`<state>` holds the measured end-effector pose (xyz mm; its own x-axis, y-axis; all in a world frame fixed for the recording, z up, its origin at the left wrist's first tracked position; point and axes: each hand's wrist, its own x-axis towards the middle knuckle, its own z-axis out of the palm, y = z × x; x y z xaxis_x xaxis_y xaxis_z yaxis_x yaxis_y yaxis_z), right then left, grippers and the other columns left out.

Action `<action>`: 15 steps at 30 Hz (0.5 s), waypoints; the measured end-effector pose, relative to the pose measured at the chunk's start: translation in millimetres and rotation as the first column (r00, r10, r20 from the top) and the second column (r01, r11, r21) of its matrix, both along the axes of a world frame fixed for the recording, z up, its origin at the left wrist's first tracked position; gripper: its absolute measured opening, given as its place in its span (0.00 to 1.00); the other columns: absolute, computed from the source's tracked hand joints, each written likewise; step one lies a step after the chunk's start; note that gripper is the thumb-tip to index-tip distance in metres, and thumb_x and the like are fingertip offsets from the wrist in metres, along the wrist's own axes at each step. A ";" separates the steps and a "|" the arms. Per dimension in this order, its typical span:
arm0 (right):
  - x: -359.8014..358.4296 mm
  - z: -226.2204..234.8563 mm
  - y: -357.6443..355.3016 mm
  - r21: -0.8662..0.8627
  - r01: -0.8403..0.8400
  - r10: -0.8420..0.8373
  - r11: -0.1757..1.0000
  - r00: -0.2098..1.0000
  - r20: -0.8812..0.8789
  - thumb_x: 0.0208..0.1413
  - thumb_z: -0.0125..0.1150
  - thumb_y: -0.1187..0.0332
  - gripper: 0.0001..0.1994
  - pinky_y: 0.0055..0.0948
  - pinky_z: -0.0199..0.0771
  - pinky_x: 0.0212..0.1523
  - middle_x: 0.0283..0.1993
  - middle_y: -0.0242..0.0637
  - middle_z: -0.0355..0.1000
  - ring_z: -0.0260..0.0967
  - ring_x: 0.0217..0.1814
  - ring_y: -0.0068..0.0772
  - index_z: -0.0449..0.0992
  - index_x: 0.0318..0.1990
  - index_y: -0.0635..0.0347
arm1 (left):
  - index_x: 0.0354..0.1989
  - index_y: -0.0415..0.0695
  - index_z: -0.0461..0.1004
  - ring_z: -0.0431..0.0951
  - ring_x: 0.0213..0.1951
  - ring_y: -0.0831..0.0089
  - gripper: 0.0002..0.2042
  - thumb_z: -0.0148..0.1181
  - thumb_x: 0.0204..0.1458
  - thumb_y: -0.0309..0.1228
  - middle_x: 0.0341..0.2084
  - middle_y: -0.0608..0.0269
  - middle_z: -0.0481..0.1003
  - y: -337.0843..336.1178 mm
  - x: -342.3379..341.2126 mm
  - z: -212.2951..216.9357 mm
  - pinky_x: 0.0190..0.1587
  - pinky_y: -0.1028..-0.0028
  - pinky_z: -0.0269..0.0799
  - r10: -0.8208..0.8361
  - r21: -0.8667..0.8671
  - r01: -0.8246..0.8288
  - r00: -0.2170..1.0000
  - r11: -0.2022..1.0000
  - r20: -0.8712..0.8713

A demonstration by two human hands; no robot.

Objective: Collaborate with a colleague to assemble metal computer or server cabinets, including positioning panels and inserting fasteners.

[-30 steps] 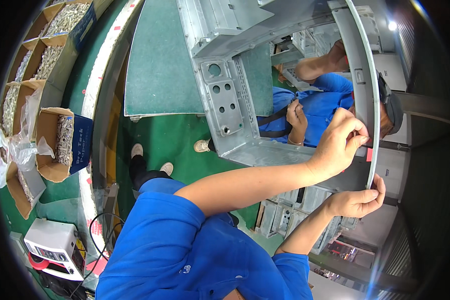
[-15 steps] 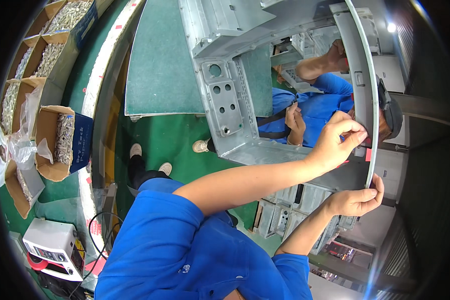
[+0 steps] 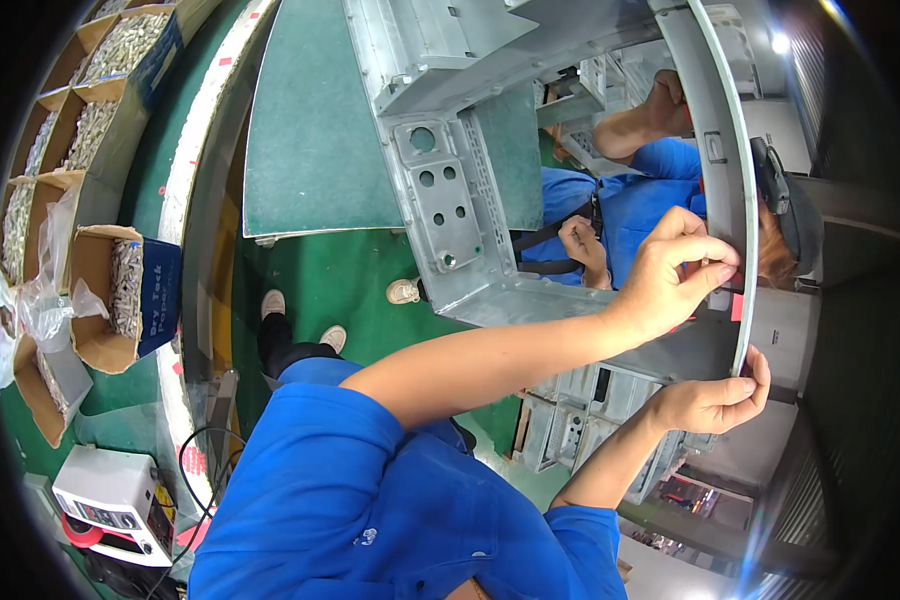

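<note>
A large grey metal frame point(image 3: 440, 205) stands tilted before me, with a panel of round holes on its left side. My left hand point(image 3: 673, 275) reaches across to the inner face of its right wall point(image 3: 715, 150). The thumb and forefinger are pinched there around something too small to make out. My right hand point(image 3: 715, 402) is closed at the lower end of the same wall, its curled fingers touching the outer edge. A small red tag point(image 3: 737, 307) sits on the wall just below my left fingertips.
A co-worker in blue point(image 3: 650, 215) stands beyond the frame. A green-topped table point(image 3: 320, 130) is behind it. Divided cardboard boxes of small parts point(image 3: 95, 130), an open blue box point(image 3: 160, 290) and a white machine point(image 3: 115, 500) line the left. More grey metal frames point(image 3: 560, 430) lie below.
My view has shifted slightly. My left fingers stay pinched at the wall, the hand slightly turned, and my right hand keeps its place. The co-worker's lower hand has moved a little.
</note>
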<state>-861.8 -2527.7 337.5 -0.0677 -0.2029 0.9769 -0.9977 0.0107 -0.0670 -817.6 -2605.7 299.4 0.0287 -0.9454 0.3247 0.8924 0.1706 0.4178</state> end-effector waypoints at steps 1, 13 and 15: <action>-0.6 0.0 0.2 0.001 0.001 -0.001 1.000 1.000 -0.008 0.56 0.34 0.69 0.12 0.28 0.62 0.40 0.35 0.40 0.65 0.62 0.37 0.31 0.63 0.37 0.69 | 0.28 0.42 0.74 0.61 0.24 0.84 0.05 0.57 0.41 0.23 0.27 0.68 0.61 -1.6 1.5 -1.1 0.23 0.85 0.58 0.027 -0.022 -0.027 0.999 0.999 0.033; -1.4 -1.4 -1.3 0.003 -0.029 0.029 1.000 1.000 0.002 0.55 0.35 0.69 0.12 0.28 0.62 0.41 0.35 0.40 0.65 0.61 0.37 0.31 0.64 0.37 0.68 | 0.26 0.40 0.72 0.66 0.23 0.78 0.03 0.57 0.40 0.22 0.25 0.65 0.64 -15.1 25.4 -1.9 0.23 0.80 0.61 0.161 -0.246 -0.097 0.953 0.964 0.255; -1.7 -1.0 -0.2 -0.004 -0.024 0.024 1.000 1.000 -0.010 0.55 0.35 0.70 0.11 0.26 0.64 0.38 0.34 0.40 0.65 0.62 0.35 0.30 0.64 0.36 0.68 | 0.25 0.40 0.72 0.66 0.23 0.77 0.03 0.57 0.39 0.22 0.24 0.65 0.65 -17.4 26.9 -0.4 0.23 0.79 0.62 0.187 -0.289 -0.109 0.948 0.951 0.259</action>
